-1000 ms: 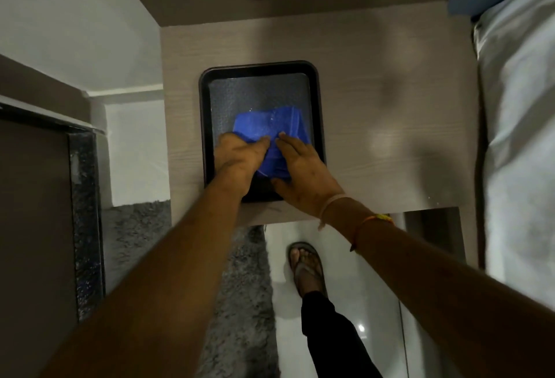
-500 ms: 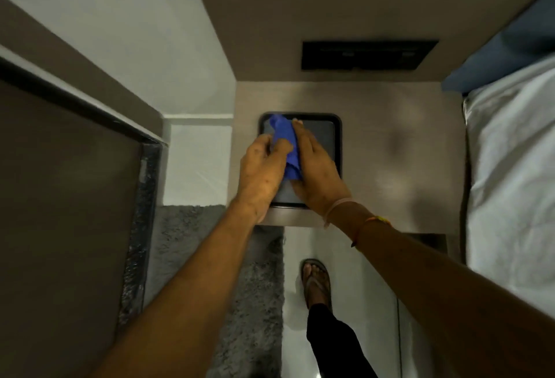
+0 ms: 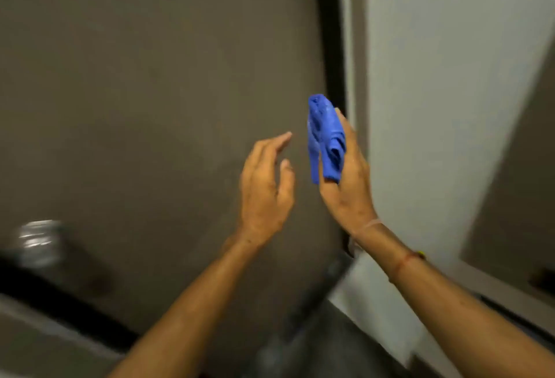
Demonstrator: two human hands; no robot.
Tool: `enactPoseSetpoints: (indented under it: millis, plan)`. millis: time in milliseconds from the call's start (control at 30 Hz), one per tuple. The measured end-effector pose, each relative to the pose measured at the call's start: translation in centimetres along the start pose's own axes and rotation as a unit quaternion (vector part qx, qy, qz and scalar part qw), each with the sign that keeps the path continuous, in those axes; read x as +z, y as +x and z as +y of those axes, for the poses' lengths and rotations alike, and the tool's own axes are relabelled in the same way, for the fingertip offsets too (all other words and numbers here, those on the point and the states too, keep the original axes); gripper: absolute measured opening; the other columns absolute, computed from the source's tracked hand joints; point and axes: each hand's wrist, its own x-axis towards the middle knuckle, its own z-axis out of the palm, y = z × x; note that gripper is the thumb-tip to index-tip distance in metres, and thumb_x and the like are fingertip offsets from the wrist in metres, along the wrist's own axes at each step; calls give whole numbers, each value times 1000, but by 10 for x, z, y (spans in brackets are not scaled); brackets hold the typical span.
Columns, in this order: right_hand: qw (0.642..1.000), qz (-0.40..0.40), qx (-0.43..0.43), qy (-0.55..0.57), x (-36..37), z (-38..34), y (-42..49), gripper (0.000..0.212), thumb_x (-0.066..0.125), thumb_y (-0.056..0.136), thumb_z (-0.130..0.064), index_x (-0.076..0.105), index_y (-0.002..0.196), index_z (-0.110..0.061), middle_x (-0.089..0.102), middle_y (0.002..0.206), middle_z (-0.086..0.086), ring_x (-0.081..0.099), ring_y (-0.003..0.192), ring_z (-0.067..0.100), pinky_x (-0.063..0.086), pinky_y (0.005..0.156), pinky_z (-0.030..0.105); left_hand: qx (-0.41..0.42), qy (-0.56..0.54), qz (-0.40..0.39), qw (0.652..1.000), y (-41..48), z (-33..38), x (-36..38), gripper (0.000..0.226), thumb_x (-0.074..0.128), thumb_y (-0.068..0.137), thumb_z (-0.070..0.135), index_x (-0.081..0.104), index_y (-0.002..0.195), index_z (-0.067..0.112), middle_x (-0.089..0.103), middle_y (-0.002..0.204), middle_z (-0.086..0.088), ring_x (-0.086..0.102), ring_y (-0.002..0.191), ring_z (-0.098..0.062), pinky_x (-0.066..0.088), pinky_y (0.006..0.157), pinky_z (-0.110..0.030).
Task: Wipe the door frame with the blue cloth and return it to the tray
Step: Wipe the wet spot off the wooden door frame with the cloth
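Observation:
My right hand (image 3: 348, 185) holds the folded blue cloth (image 3: 326, 137) upright, raised close to the dark vertical door frame (image 3: 330, 47). The cloth's top edge nearly touches the frame strip. My left hand (image 3: 265, 185) hovers just left of the cloth, fingers apart and holding nothing, in front of the brown door panel (image 3: 165, 92). The tray is out of view.
A shiny metal door handle (image 3: 39, 239), blurred, sits at the lower left of the door. A pale wall (image 3: 435, 107) runs to the right of the frame. The edge of a wooden surface (image 3: 510, 197) shows at the far right.
Both hands lifted the blue cloth off the tray, and the view swung left and up to the door. My left hand has let go; only my right hand holds the cloth.

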Motion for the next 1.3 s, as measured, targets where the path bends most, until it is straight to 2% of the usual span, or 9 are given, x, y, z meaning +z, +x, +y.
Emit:
enactPoseSetpoints:
  millis: [100,233,400,567,733,967,1067,1167,1300]
  plan:
    - [990,-40,-127,52,88,-97,20,60,45,81,-1,31,138,5,39,133,1,34,122,-8,23,101,-1,44,83,83,992,6,-19,-128,40,45,84,4,53,123,1,59,117,-15,57,108,-27,49,91,-46]
    - [953,-93,-271,98,181,-207,22,66,52,75,3,31,137,3,39,134,3,37,122,0,26,103,1,61,184,161,968,-11,-30,-272,42,45,84,8,50,126,4,58,118,-13,56,109,-23,48,92,-42]
    - [907,-140,-387,95,247,-282,16,71,60,75,13,30,138,-1,39,141,14,39,133,27,36,112,39,70,332,213,916,-38,-35,-378,43,47,82,10,50,124,0,61,117,-18,53,111,-21,45,97,-32]
    - [853,-142,-502,34,286,-322,25,64,59,78,8,35,136,1,40,142,25,36,134,41,36,108,54,9,477,216,852,-41,-44,-460,53,46,83,19,42,134,4,55,132,-17,51,122,-27,43,104,-39]
    - [847,-123,-518,10,311,-335,51,80,73,67,16,35,135,0,43,139,27,37,131,45,44,95,65,-60,571,226,787,-27,-61,-515,61,44,86,25,31,141,5,37,148,-17,26,139,-22,20,113,-38]
    - [836,-74,-544,-3,336,-356,70,79,68,75,8,30,140,-11,39,144,25,31,135,43,40,99,65,-71,614,270,738,7,-70,-566,63,32,87,27,23,144,3,25,154,-16,13,143,-21,15,117,-38]
    - [819,-145,-546,-98,356,-362,60,86,71,73,-13,24,145,-14,22,154,21,12,142,42,23,110,65,-74,622,262,734,20,-79,-575,65,24,88,31,16,146,3,16,157,-15,7,145,-20,10,118,-37]
    - [828,-180,-512,-139,375,-355,47,91,53,76,-43,4,149,-21,-6,158,9,-15,144,30,1,116,60,-66,623,251,738,20,-93,-579,66,22,89,34,5,147,7,4,158,-11,-1,146,-17,4,120,-34]
    - [853,-146,-478,-153,383,-357,37,92,32,78,-72,4,149,-21,-2,159,11,-11,145,29,2,114,62,-50,622,250,740,18,-103,-582,67,25,90,33,1,148,8,0,159,-10,-4,147,-17,-4,120,-31]
